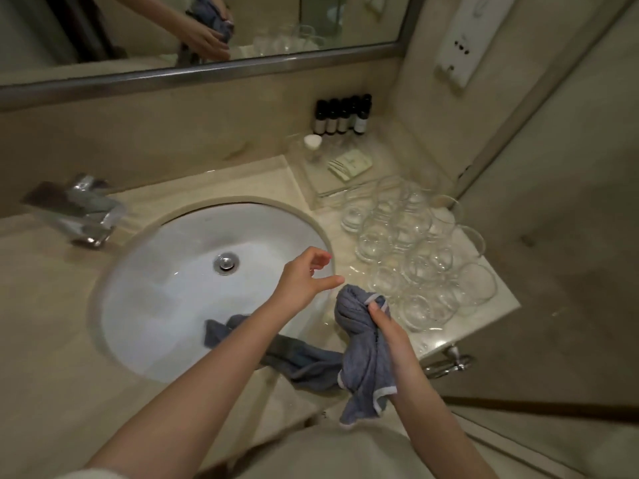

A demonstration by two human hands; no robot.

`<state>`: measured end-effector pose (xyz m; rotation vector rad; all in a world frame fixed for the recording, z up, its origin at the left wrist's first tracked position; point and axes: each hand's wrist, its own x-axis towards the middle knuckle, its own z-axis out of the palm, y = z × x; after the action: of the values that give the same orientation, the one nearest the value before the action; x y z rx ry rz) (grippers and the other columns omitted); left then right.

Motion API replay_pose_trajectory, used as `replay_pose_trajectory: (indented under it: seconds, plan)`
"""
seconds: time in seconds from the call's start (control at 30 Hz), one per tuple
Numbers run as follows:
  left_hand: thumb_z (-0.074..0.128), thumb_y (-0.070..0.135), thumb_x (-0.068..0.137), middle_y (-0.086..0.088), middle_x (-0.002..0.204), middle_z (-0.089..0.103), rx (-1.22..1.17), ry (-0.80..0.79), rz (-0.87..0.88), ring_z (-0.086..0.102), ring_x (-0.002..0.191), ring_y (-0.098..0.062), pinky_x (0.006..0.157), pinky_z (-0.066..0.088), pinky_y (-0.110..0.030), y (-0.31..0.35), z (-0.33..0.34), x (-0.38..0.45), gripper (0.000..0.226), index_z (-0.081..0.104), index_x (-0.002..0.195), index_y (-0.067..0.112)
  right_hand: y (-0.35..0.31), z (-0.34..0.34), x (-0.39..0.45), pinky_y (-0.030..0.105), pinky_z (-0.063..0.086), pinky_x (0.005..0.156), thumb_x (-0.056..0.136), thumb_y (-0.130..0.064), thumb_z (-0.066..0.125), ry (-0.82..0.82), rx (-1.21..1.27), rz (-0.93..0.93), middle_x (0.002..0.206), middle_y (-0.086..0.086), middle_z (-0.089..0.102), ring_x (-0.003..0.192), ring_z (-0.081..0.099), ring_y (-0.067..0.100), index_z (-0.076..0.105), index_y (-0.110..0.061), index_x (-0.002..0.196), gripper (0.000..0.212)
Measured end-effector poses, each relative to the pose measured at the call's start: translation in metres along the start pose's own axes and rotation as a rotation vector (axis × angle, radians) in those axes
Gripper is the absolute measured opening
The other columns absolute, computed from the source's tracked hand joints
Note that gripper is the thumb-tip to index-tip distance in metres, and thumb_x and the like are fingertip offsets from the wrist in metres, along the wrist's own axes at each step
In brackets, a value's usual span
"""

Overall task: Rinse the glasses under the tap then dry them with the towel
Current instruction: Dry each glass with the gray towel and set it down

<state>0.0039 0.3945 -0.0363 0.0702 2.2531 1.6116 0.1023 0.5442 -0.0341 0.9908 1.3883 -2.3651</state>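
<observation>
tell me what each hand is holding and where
The right hand grips the blue-grey towel at its bunched upper end; the left hand holds nothing.

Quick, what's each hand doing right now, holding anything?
Left hand: open, fingers loosely curved, holding nothing, over the sink rim.
Right hand: grips the bunched blue-grey towel.

Right hand (387,326) grips the grey towel (363,344); left hand (304,278) hovers empty beside glasses (415,247) clustered on the bench (262,181).
</observation>
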Motion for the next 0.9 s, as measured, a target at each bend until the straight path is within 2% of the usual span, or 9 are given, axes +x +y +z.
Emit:
replay_pose_trajectory:
  seconds: [0.03, 0.1, 0.3, 0.43, 0.53, 0.63, 0.73, 0.9]
  plan:
    - [0.081, 0.016, 0.077, -0.002, 0.114, 0.061, 0.010, 0.000, 0.001, 0.056, 0.110, -0.016, 0.095, 0.041, -0.021, 0.002, 0.007, 0.005, 0.049, 0.058, 0.119, 0.007, -0.002, -0.004, 0.001, 0.028, 0.053, 0.070, 0.090, -0.026, 0.059, -0.006, -0.009, 0.004, 0.093, 0.011, 0.071, 0.083, 0.068, 0.022, 0.064, -0.010, 0.106, 0.024]
    - [0.082, 0.015, 0.076, -0.005, 0.119, 0.060, 0.006, 0.007, -0.002, 0.054, 0.111, -0.015, 0.094, 0.039, -0.020, 0.007, 0.019, 0.017, 0.056, 0.056, 0.125, 0.007, -0.004, -0.011, 0.002, 0.025, 0.055, 0.069, 0.095, -0.020, 0.054, -0.013, -0.027, 0.006, 0.096, 0.011, 0.071, 0.084, 0.068, 0.021, 0.064, -0.010, 0.108, 0.020]
    - [0.082, 0.021, 0.077, -0.009, 0.132, 0.054, -0.007, -0.011, -0.029, 0.051, 0.117, -0.015, 0.097, 0.040, -0.024, 0.025, 0.048, 0.052, 0.072, 0.046, 0.139, 0.010, -0.013, -0.021, 0.002, 0.020, 0.055, 0.062, 0.096, -0.016, 0.053, -0.065, -0.045, 0.020, 0.088, 0.007, 0.075, 0.076, 0.072, 0.015, 0.066, -0.008, 0.106, 0.018]
    - [0.080, 0.024, 0.080, -0.003, 0.124, 0.053, 0.002, 0.033, 0.022, 0.053, 0.113, -0.018, 0.097, 0.044, -0.030, 0.032, 0.055, 0.060, 0.068, 0.045, 0.138, 0.020, -0.014, -0.025, 0.002, 0.023, 0.056, 0.070, 0.093, -0.019, 0.058, -0.068, -0.053, 0.020, 0.098, 0.010, 0.075, 0.087, 0.072, 0.020, 0.066, -0.007, 0.111, 0.024]
    - [0.075, 0.020, 0.084, 0.002, 0.121, 0.056, 0.116, -0.004, 0.117, 0.052, 0.113, -0.018, 0.096, 0.041, -0.030, 0.032, 0.055, 0.067, 0.044, 0.060, 0.125, 0.020, -0.016, -0.025, 0.002, 0.025, 0.056, 0.076, 0.092, -0.019, 0.059, -0.063, -0.053, 0.031, 0.100, 0.011, 0.074, 0.089, 0.071, 0.022, 0.067, -0.007, 0.112, 0.025]
    - [0.074, 0.016, 0.085, -0.001, 0.106, 0.064, 0.268, -0.036, 0.192, 0.056, 0.108, -0.020, 0.092, 0.042, -0.034, 0.027, 0.055, 0.077, 0.010, 0.068, 0.093, 0.014, -0.018, -0.025, 0.003, 0.028, 0.056, 0.082, 0.092, -0.020, 0.060, -0.059, -0.042, 0.036, 0.103, 0.012, 0.074, 0.093, 0.071, 0.023, 0.066, -0.008, 0.113, 0.026]
    - [0.074, 0.011, 0.082, 0.003, 0.094, 0.062, 0.288, -0.027, 0.216, 0.056, 0.098, -0.018, 0.083, 0.039, -0.030, 0.025, 0.056, 0.082, 0.013, 0.063, 0.080, 0.016, -0.022, -0.025, 0.004, 0.027, 0.055, 0.081, 0.091, -0.021, 0.060, -0.056, -0.019, 0.035, 0.103, 0.011, 0.074, 0.093, 0.071, 0.022, 0.066, -0.009, 0.113, 0.026]
    - [0.073, 0.007, 0.083, 0.012, 0.083, 0.057, 0.237, 0.017, 0.256, 0.050, 0.081, -0.003, 0.076, 0.035, -0.025, 0.021, 0.053, 0.075, 0.014, 0.061, 0.079, 0.014, -0.025, -0.023, 0.004, 0.026, 0.055, 0.081, 0.092, -0.020, 0.059, -0.063, -0.002, 0.048, 0.103, 0.012, 0.074, 0.092, 0.070, 0.023, 0.067, -0.009, 0.112, 0.025]
